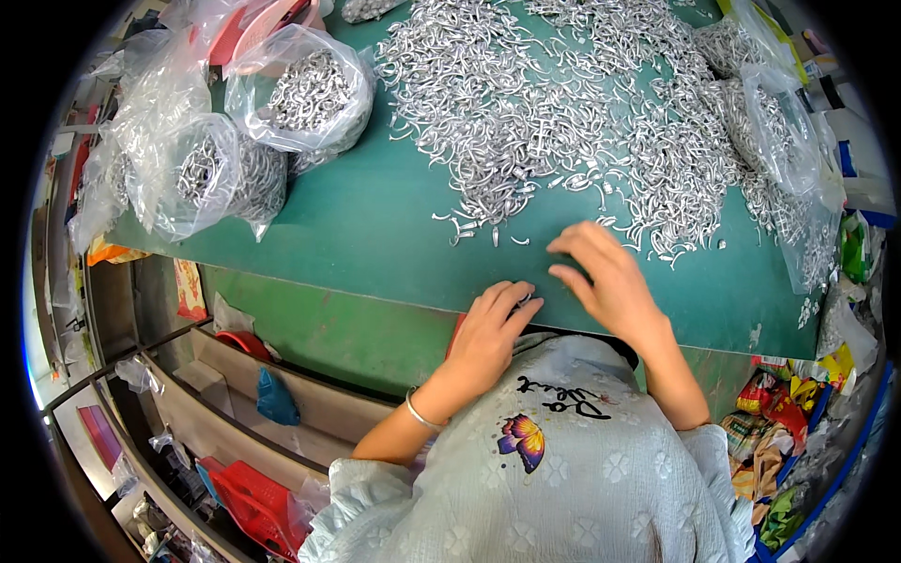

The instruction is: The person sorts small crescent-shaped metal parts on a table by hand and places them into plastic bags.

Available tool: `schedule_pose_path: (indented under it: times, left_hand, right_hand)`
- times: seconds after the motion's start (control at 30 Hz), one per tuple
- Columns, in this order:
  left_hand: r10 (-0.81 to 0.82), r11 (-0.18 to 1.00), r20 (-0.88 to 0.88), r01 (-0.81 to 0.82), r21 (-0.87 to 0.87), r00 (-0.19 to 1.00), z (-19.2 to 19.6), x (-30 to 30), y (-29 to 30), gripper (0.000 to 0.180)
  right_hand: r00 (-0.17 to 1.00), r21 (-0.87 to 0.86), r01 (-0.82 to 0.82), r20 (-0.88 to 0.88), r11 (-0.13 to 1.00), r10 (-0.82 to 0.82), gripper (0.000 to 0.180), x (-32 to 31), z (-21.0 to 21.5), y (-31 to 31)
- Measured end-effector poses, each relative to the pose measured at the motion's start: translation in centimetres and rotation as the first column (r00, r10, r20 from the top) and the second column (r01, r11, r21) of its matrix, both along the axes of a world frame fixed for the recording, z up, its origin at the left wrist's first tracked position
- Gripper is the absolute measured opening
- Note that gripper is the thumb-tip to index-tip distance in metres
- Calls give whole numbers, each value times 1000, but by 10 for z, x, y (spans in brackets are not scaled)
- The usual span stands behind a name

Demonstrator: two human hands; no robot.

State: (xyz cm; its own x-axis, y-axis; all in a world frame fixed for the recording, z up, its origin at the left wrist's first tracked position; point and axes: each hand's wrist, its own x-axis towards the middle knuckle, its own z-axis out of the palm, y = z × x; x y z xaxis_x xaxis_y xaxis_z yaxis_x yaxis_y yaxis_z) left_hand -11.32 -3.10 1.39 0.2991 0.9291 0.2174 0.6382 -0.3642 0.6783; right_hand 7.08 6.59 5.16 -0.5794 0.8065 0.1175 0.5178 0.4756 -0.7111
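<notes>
At the near edge of the green table point(375, 267), my left hand point(490, 330) has its fingers closed on a small silvery curved metal piece point(525, 300), mostly covered by the fingertips. My right hand point(608, 283) hovers just right of it, thumb and fingers apart, slightly blurred, with nothing visible between them. Beyond both hands spreads a large pile of similar small curved metal pieces point(507, 117). Several loose pieces point(462, 228) lie at the pile's near edge, a short way from my fingers.
Clear plastic bags of metal pieces point(314, 94) stand at the table's left, near a pink basket point(272, 28). More bagged pieces point(779, 141) line the right side. A red crate point(253, 507) is low on the left; colourful wrappers point(774, 413) lie low on the right.
</notes>
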Motion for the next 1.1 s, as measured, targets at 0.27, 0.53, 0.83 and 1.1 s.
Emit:
schedule_pose_path:
  times: [0.27,0.53,0.83,1.1]
  left_hand:
    - [236,967,419,-169,-192,877,4,33,12,38]
    - [400,904,176,-419,83,899,7,-5,9,31]
    - [541,835,-15,-535,129,841,14,-18,40,39]
    - [495,858,150,-509,70,856,5,-20,-3,37]
  right_hand:
    - [1000,-101,21,-2,995,-21,40,1,5,-29]
    - [997,83,-30,74,996,24,33,-1,-18,-27]
    - [1000,130,8,-15,991,-7,23,-5,-30,-28]
    - [979,90,-85,-178,992,100,19,-82,-32,-31]
